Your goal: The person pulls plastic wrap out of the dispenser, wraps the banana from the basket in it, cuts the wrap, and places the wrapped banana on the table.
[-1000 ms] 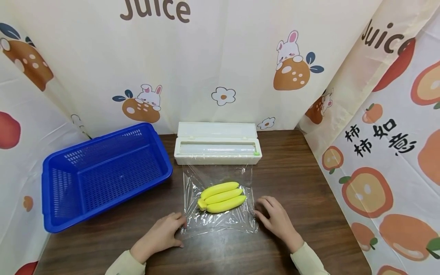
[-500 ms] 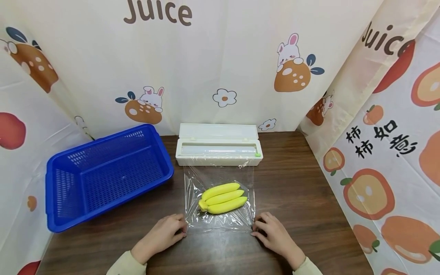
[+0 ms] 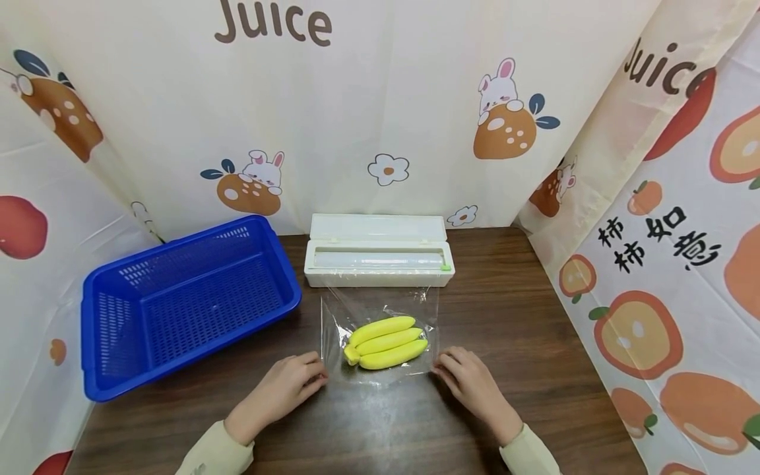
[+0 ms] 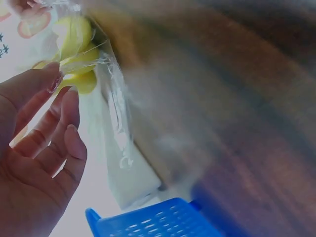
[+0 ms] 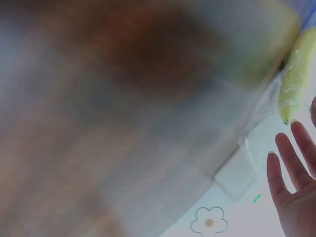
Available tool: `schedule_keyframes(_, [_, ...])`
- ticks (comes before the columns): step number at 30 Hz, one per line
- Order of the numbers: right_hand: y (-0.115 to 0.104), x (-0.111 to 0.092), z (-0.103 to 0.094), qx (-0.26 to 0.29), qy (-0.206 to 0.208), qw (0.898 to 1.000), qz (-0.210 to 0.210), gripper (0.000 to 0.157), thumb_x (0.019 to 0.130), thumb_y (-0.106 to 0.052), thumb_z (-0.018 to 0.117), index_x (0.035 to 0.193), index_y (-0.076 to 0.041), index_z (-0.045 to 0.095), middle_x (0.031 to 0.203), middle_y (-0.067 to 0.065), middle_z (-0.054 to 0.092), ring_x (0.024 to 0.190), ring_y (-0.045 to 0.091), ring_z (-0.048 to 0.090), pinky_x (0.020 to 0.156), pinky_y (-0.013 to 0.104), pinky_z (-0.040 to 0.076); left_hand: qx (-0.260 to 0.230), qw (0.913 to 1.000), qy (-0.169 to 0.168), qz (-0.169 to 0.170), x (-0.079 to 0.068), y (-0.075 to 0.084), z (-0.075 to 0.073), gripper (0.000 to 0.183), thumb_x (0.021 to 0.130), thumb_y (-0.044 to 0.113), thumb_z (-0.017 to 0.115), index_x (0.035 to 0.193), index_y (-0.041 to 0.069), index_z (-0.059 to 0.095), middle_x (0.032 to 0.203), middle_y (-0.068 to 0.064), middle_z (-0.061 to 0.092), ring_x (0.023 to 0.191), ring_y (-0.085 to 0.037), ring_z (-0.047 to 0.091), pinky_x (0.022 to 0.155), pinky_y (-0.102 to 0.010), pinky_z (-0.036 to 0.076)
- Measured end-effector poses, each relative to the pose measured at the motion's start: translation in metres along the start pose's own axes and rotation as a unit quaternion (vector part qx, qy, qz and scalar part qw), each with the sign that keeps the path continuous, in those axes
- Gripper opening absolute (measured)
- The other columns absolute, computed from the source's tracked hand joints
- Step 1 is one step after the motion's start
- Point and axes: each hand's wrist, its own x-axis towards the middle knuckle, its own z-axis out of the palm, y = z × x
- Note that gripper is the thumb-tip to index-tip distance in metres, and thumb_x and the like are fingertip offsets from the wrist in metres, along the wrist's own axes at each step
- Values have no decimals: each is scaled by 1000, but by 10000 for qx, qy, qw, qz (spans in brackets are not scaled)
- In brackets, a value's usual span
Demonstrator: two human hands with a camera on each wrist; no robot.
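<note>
A bunch of yellow bananas (image 3: 386, 342) lies on a sheet of clear plastic wrap (image 3: 380, 376) that runs forward from a white wrap dispenser (image 3: 380, 277). The front-left corner of the wrap is pinched between thumb and index finger of my left hand (image 3: 286, 388); the left wrist view shows this left hand (image 4: 39, 133) with its other fingers loosely bent. My right hand (image 3: 472, 389) holds the front-right corner. In the right wrist view, several fingers of the right hand (image 5: 296, 173) reach out while the thumb is mostly out of frame.
The dispenser's lid (image 3: 378, 227) stands open, showing the film roll (image 3: 378, 259) and a small green slider (image 3: 445, 268). On the left sits a blue perforated basket (image 3: 291, 300). Printed curtains (image 3: 332, 119) hang behind and beside the brown wooden table (image 3: 380, 435).
Both hands have moved away from the body, bringing the front edge of the wrap closer to the bananas. The right hand first came to the corner and took hold of it. Bananas stay put.
</note>
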Motion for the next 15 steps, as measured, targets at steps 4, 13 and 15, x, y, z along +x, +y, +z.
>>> schedule_keyframes(4, [4,17,0,28,-15,10000,11,18,106,-27,67,94,-13,70,97,1,68,85,18,66,71,36,56,-15,9999,137,84,8,0,-5,11,86,5,85,91,11,78,88,6,65,73,-8,66,63,-26,56])
schedule_keyframes(13, [5,51,2,124,-79,9998,-166,20,86,-8,85,98,-11,71,100,2,70,91,20,67,73,37,55,104,9985,292,456,32,2,-14,7,90,6,82,96,8,79,95,1,69,77,-10,68,67,-26,58])
schedule_keyframes(15, [5,58,4,119,-37,9996,-251,18,87,-10,85,99,-10,71,100,3,70,91,20,67,73,37,55,134,9978,332,550,38,2,-15,9,90,6,82,97,9,79,96,1,70,79,-11,69,68,-27,58])
